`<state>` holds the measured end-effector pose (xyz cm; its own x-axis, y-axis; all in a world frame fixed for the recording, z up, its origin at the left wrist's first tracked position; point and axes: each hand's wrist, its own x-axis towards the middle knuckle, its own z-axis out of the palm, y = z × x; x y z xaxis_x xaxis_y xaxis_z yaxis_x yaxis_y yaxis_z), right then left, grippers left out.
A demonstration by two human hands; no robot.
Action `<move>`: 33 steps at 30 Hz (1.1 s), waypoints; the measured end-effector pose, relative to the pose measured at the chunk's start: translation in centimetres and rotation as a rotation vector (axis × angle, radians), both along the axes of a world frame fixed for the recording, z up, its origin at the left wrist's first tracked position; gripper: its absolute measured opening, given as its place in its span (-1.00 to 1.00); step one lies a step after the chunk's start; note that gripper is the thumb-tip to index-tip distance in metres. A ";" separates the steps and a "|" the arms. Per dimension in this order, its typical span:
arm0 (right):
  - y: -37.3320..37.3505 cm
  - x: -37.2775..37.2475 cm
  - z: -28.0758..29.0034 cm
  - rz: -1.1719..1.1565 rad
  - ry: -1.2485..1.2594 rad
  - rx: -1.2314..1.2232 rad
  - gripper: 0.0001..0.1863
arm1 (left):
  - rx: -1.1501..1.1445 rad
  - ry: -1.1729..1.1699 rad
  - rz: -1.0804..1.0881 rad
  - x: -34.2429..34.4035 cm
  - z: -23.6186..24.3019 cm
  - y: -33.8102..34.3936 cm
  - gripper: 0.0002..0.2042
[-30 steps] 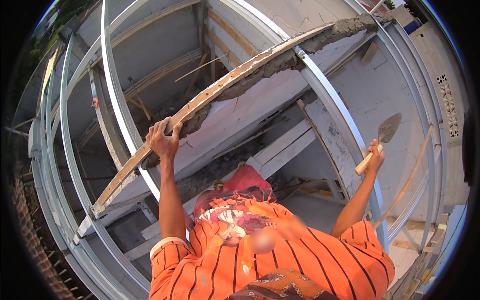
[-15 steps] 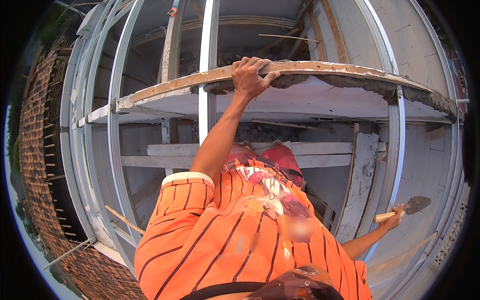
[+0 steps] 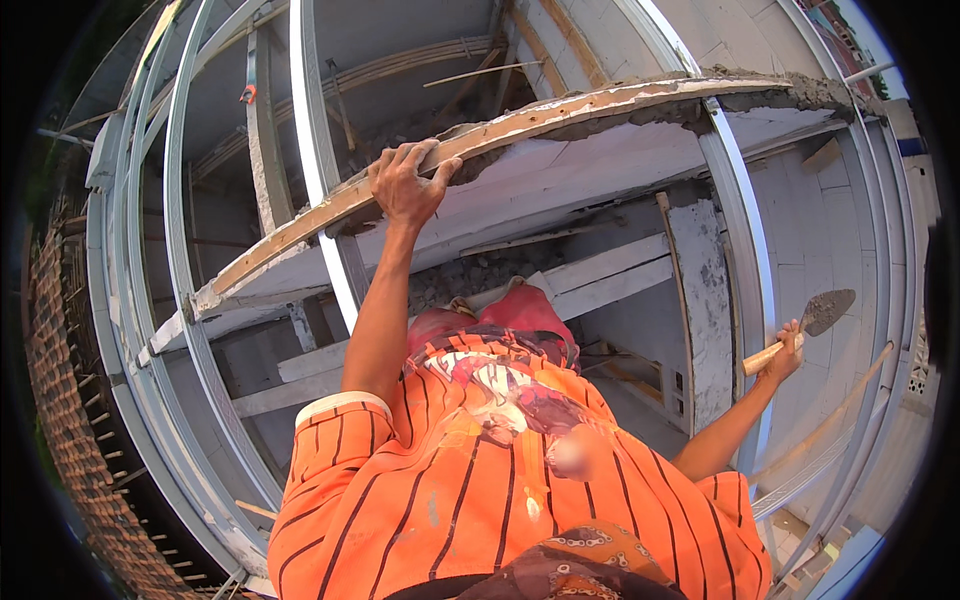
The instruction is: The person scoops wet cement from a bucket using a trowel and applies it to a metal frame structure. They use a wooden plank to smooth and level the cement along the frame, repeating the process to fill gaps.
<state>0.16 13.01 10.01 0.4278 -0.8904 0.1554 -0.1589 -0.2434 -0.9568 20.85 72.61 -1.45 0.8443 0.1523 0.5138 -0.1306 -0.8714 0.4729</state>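
Note:
My left hand (image 3: 408,185) rests over the top of a wall, its fingers wrapped round a long wooden batten (image 3: 560,112) along the top edge and its thumb spread to the right. Rough grey mortar (image 3: 690,112) clings under and beside the batten, above the pale wall face (image 3: 540,190). Out to the right, my right hand (image 3: 785,352) grips a trowel (image 3: 828,310) by its wooden handle. The trowel's pointed blade is coated in grey mortar and tilts up, apart from the wall.
Upright metal channels (image 3: 318,120) cross the wall on both sides of my left hand. White-smeared planks (image 3: 610,280) run below, near my legs. A plastered board (image 3: 700,300) stands at the right. Rubble (image 3: 440,280) lies far down. A tiled roof (image 3: 70,390) slopes at the left.
The whole view has swung to the right, so the wall now slants. My left hand keeps its hold beside the same metal channel. My right hand still holds the trowel, now higher in the picture.

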 end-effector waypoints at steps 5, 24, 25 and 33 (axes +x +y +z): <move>0.4 0.2 0.1 0.005 -0.034 -0.030 -0.67 | -0.031 -0.074 -0.017 2.9 0.9 -1.4 -0.58; 35.5 9.2 -11.9 1.708 0.418 -0.027 -0.75 | -0.487 -0.087 0.089 -4.5 1.1 7.9 -0.66; 38.0 9.9 -12.3 1.804 0.484 -0.044 -0.75 | -0.601 -0.086 0.165 -5.8 0.5 10.3 -0.67; 51.6 13.5 -12.2 2.041 0.684 -0.115 -0.64 | -1.132 -0.194 0.525 -17.8 -4.3 18.8 -0.69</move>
<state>13.66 64.57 -2.21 0.5212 0.7580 -0.3922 0.1072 -0.5141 -0.8510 3.04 91.46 -5.77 0.4743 0.8803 -0.0144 -0.0434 0.0397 0.9983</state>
